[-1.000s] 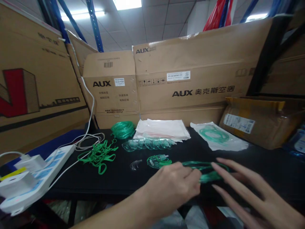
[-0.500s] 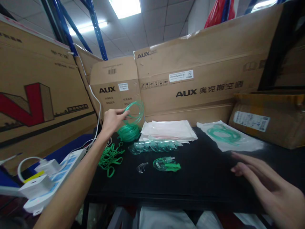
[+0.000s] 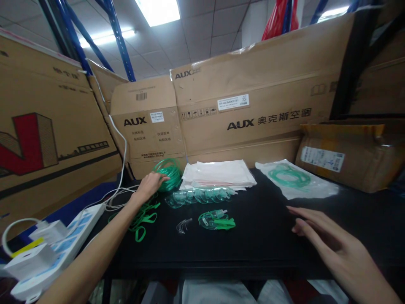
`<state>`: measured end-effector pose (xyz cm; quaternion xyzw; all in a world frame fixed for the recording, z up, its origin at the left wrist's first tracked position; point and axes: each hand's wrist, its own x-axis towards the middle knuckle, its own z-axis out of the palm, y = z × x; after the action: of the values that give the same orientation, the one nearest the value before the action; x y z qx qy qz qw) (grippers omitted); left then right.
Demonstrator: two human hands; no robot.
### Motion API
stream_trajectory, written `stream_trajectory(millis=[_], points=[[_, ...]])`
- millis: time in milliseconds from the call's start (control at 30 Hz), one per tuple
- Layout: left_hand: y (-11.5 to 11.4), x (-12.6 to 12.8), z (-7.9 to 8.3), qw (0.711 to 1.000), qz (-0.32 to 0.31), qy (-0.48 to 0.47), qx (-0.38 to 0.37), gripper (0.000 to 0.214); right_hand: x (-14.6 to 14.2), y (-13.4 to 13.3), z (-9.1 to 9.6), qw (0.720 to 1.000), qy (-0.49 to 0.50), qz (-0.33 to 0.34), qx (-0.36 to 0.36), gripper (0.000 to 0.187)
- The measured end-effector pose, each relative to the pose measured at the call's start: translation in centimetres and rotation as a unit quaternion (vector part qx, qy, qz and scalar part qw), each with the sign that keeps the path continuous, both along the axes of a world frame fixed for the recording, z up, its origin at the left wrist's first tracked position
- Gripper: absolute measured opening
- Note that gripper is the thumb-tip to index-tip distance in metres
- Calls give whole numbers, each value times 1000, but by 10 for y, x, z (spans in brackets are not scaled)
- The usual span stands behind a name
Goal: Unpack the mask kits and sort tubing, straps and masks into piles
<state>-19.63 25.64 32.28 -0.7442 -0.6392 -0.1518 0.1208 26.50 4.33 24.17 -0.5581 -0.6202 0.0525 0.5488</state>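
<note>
My left hand [image 3: 151,185] is at a stack of coiled green plastic tubing [image 3: 171,171], its fingers closed on the left edge of the coils. Below that hand lies a tangle of green elastic straps [image 3: 144,218]. My right hand [image 3: 325,234] hovers over the right side of the black table, fingers stretched out and holding nothing. In the middle lies a clear green oxygen mask with a folded green strap [image 3: 217,220]. Left of it are several thin bent metal strips [image 3: 183,226]. Behind, a row of nested clear masks [image 3: 201,196] lies on its side.
White plastic bags [image 3: 218,173] are stacked at the back. A clear bag with coiled green tubing [image 3: 289,177] lies at right, by a cardboard box [image 3: 344,158]. At left is a power strip [image 3: 68,249] with plugs and white cables. Cardboard panels [image 3: 268,97] wall the back.
My left hand has lowered the raised tubing coil onto the stack. My right hand keeps nearly the same pose, a bit further left in view. The camera view has shifted slightly.
</note>
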Motion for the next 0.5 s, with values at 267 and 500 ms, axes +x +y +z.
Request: stream_trajectory(millis=[267,500], points=[[-51,34,23,995,-67,-16,67,44,-28,-22,21,919,-358,67,155,29],[-141,106,0,952,-221,-188,101,36,-102,-55,89,870,-413,152,223,31]])
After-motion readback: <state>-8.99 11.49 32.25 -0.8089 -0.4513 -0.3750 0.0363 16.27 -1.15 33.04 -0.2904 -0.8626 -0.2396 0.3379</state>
